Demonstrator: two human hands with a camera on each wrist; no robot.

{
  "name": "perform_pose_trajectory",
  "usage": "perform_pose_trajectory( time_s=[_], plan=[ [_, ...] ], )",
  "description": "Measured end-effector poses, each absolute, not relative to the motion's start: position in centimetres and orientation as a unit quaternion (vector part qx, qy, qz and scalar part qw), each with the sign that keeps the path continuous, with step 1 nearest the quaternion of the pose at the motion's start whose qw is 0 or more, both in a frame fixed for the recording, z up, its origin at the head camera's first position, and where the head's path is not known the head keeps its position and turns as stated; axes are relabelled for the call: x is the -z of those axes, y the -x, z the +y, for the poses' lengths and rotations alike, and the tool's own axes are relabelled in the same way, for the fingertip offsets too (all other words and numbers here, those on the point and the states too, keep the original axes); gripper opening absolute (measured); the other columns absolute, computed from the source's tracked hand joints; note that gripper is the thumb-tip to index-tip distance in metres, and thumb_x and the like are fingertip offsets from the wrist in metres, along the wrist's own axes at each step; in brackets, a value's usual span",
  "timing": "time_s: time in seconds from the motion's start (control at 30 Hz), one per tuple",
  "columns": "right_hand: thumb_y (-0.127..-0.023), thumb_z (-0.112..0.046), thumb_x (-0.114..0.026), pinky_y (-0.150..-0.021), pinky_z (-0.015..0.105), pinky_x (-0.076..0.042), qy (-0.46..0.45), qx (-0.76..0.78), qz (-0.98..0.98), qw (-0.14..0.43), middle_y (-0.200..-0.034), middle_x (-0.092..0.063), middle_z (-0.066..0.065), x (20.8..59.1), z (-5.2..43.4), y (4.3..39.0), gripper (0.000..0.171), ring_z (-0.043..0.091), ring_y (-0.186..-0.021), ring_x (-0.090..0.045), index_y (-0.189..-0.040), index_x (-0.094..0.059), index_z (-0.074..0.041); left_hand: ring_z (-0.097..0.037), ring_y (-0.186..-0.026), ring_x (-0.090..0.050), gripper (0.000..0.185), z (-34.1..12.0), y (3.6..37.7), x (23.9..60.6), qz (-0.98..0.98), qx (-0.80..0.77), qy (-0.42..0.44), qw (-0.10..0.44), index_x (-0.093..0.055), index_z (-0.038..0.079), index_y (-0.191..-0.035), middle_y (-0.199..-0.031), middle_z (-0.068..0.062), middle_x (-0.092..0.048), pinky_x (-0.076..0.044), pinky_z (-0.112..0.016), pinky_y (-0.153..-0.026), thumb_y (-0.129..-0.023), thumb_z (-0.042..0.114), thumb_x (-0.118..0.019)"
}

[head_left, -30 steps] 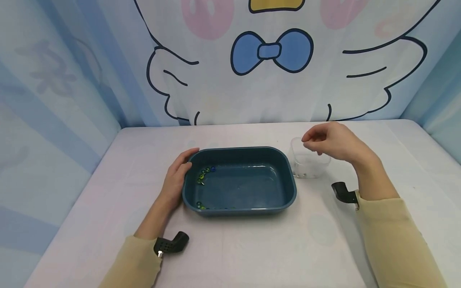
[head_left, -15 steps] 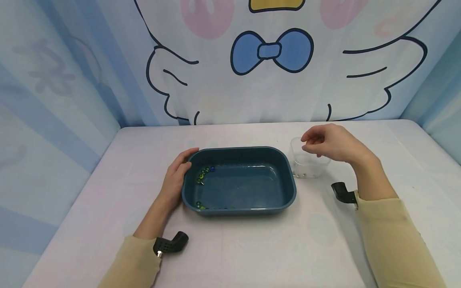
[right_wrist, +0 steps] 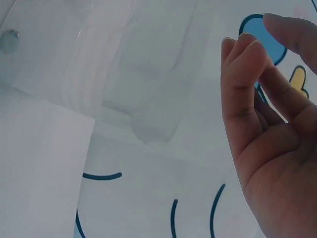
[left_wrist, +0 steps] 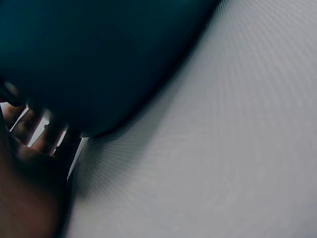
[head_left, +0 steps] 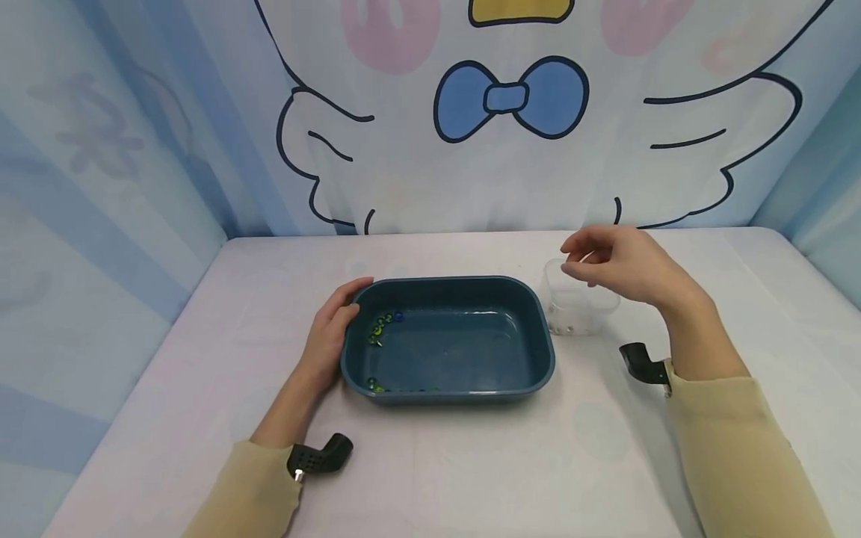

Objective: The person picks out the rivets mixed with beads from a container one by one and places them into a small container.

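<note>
A dark blue basin (head_left: 444,282) holding water stands mid-table, with several glass marbles (head_left: 380,326) along its left inner wall and front left corner. My left hand (head_left: 332,329) lies against the basin's outer left wall, thumb by the rim; in the left wrist view its fingers (left_wrist: 29,129) touch the basin (left_wrist: 99,59). My right hand (head_left: 572,260) hovers just above a clear plastic cup (head_left: 580,314) to the right of the basin, fingers loosely curled and holding nothing. The right wrist view shows that hand (right_wrist: 262,99) empty, and the cup (right_wrist: 74,54) with one marble (right_wrist: 9,40).
The table (head_left: 471,463) has a pale cloth over it. A printed backdrop (head_left: 511,97) closes it off behind, with blue curtain walls left and right. Small black wrist cameras (head_left: 319,456) sit at both cuffs.
My right hand has risen slightly above the cup. The left hand, basin and marbles stay where they were.
</note>
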State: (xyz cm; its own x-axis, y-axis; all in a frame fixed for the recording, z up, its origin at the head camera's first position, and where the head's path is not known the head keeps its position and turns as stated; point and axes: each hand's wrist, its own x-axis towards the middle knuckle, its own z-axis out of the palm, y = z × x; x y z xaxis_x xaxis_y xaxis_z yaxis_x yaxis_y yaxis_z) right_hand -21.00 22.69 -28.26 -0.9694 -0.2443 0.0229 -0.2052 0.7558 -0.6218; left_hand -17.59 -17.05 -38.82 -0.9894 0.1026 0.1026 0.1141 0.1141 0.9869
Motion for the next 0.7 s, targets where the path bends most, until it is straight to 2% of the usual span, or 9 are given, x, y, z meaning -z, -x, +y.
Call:
perform_pose_trajectory(
  time_s=[0.27,0.5,0.7],
  plan=[
    [-0.094,-0.022,-0.073,-0.068,0.031,-0.051,0.127,0.338,0.932,0.022,-0.102,-0.067,0.009,27.9,22.2,20.6,0.030,0.024,-0.082,-0.063,-0.118,-0.067,-0.006,-0.021,-0.139,-0.038,0.046,-16.9,17.7,38.8,-0.747,0.661,0.072,0.004,-0.046,0.009,-0.148,-0.151,-0.007,-0.045,-0.021,-0.044,-0.119,-0.105,0.009,-0.031],
    [-0.094,-0.020,-0.073,-0.065,0.029,-0.049,0.165,0.331,0.929,0.014,-0.095,-0.067,0.007,27.2,21.3,20.7,0.027,0.022,-0.076,-0.063,-0.116,-0.068,-0.006,-0.021,-0.138,-0.039,0.046,-17.0,17.6,38.8,-0.744,0.664,0.068,0.007,-0.047,0.008,-0.148,-0.150,-0.007,-0.046,-0.022,-0.043,-0.119,-0.104,0.008,-0.031],
    [-0.094,-0.020,-0.073,-0.065,0.030,-0.051,0.187,0.332,0.924,0.021,-0.097,-0.067,0.007,26.5,19.9,20.9,0.026,0.022,-0.077,-0.062,-0.116,-0.068,-0.007,-0.021,-0.138,-0.040,0.046,-17.0,17.6,38.9,-0.744,0.664,0.067,0.005,-0.047,0.009,-0.148,-0.150,-0.007,-0.046,-0.022,-0.043,-0.119,-0.105,0.009,-0.031]
  ],
)
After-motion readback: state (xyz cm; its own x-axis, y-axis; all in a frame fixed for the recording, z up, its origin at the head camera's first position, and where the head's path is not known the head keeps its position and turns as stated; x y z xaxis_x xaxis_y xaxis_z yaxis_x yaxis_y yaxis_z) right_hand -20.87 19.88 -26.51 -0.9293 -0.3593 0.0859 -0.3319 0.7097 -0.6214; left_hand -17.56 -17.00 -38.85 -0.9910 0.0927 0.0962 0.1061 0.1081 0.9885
